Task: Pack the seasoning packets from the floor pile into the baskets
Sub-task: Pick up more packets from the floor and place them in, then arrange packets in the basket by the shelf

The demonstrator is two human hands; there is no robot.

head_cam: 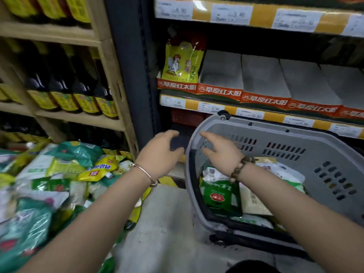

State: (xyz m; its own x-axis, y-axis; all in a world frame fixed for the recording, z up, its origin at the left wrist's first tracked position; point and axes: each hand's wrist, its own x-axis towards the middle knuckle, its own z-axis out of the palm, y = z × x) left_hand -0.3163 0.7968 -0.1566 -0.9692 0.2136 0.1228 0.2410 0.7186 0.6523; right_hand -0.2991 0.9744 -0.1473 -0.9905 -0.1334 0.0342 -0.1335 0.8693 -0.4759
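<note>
Below the right grip (pixel 220 154), green packet (pixel 218 196) inside grey basket (pixel 275 133)

The basket (pixel 295 134) is light grey with a black handle (pixel 192 174), and its walls carry rows of short dark slots (pixel 283 152). The green packet (pixel 218 196) has a red emblem and white characters. The pile of packets (pixel 49 174) mixes teal, green, yellow and white. The yellow pouch (pixel 182 62) shows a white rooster with a red comb. The display boxes (pixel 264 98) have orange-red fronts with white characters. The bottles (pixel 65 83) are dark with yellow labels. The price strip (pixel 269 116) alternates white and yellow-orange.
</note>
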